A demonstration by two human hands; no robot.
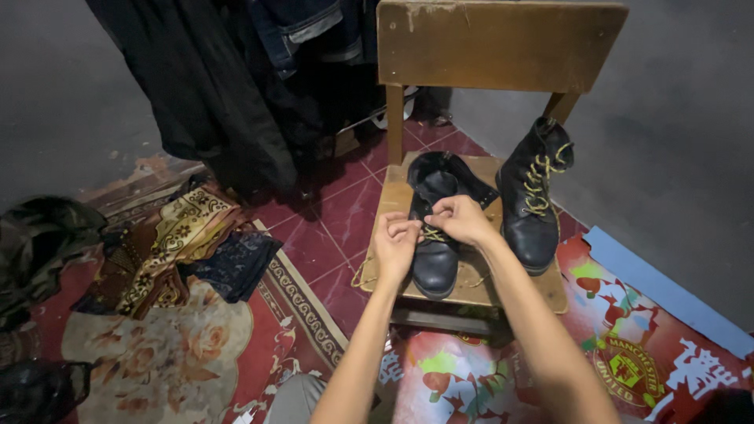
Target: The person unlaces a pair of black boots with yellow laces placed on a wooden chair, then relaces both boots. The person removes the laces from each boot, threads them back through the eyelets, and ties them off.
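Now both hands are at a black boot (434, 259) that stands on a wooden chair (471, 283). The left hand (395, 245) is curled, pinching a yellow lace (430, 234). The right hand (462, 218) is curled too, pinching the lace over the boot's open top. A second black boot (534, 204), already laced, stands just beside it. Folded cloths (173, 251) lie on a flowery rug (157, 353). Dark clothes (212, 86) hang behind. A bright red mat with a round badge (628, 369) lies under the chair.
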